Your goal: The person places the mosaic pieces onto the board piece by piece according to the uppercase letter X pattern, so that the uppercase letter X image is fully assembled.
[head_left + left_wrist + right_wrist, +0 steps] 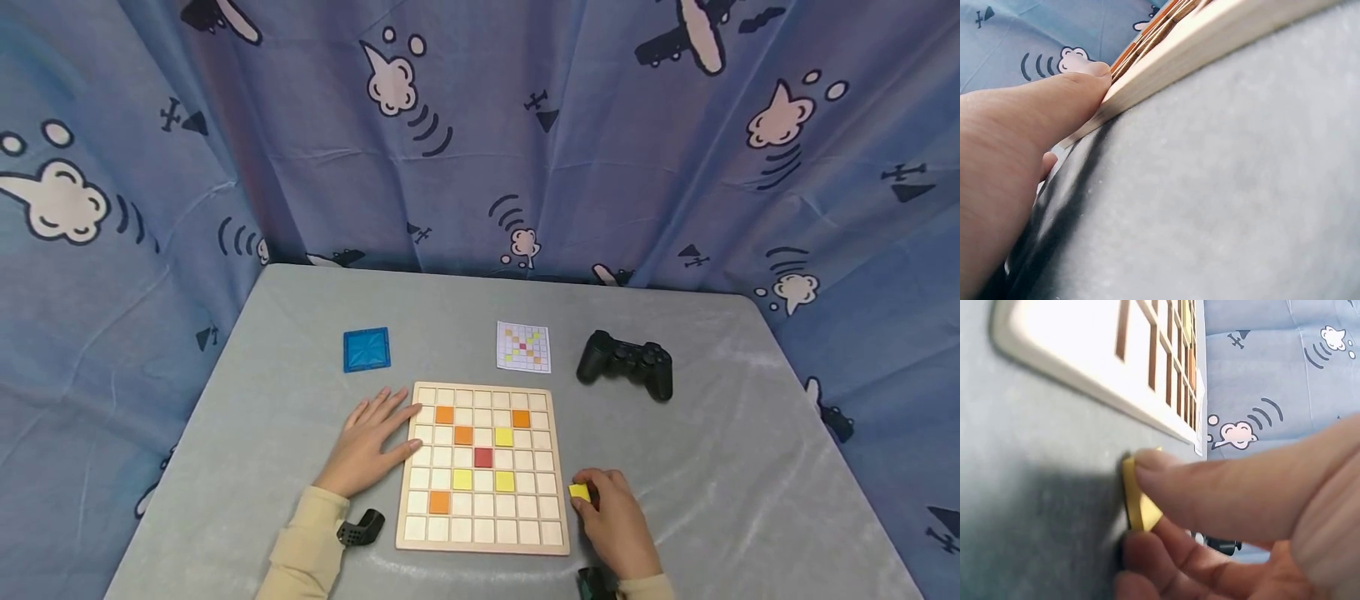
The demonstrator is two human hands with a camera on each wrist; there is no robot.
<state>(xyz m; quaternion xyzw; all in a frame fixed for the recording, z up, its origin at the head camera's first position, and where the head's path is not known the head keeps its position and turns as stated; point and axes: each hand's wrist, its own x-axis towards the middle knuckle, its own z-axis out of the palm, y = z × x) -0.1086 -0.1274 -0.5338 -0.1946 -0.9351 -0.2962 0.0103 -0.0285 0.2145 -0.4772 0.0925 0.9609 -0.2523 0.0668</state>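
A wooden grid board [482,549] lies flat on the table, its cells mostly white. Set in its cells are a red square [483,457], several orange squares [438,502] and three yellow squares [462,479]. My left hand [372,446] rests at the board's left edge, fingers extended; in the left wrist view its thumb [1079,87] touches the wooden rim. Just right of the board, my right hand [617,521] pinches a yellow square tile [579,492] between thumb and fingers. Close up in the right wrist view, that tile [1137,500] is tilted, low by the tabletop.
Behind the board lies a printed pattern card [523,347] with coloured squares. A blue square tray [367,349] sits at the back left, and a black game controller [626,364] at the back right. A patterned blue curtain [465,167] hangs behind the grey table [750,467].
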